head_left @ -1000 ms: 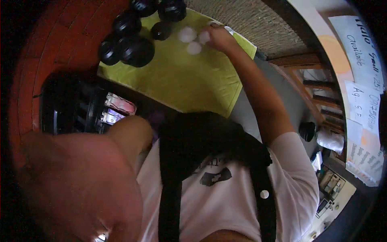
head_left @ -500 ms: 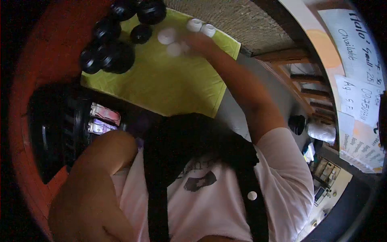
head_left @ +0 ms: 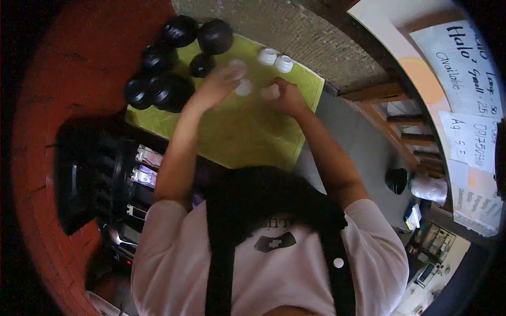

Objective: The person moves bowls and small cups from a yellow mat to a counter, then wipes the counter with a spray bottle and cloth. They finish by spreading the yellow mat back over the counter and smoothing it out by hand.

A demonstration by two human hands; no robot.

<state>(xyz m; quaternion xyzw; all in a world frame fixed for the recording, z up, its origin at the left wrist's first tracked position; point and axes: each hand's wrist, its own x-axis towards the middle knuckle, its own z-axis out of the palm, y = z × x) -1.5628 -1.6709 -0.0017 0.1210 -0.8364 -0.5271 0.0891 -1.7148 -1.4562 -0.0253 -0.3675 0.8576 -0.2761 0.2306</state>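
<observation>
My right hand (head_left: 291,99) is closed with its fingertips on a small white container (head_left: 270,93) over the green cloth (head_left: 247,139). My left hand (head_left: 211,88) reaches in from the other side, its fingers at a white round container (head_left: 237,67). Blur hides whether those fingers grip it. Just below my left fingertips is another white container (head_left: 243,87). Two white containers (head_left: 268,56) stand side by side near the cloth's far edge. Several shiny black round jars (head_left: 175,92) crowd the cloth's left side, with a smaller black one (head_left: 201,65) close to my left hand.
A rough concrete ledge (head_left: 295,31) runs behind the cloth, and a red brick wall (head_left: 79,105) rises on the left. Banknotes (head_left: 145,175) lie in a black drawer below the table. Handwritten paper signs (head_left: 453,68) hang at right above wooden slats (head_left: 406,120).
My left arm has come up from low at the left to the white containers. My right hand has drawn back slightly with a white container at its fingertips. The view has shifted.
</observation>
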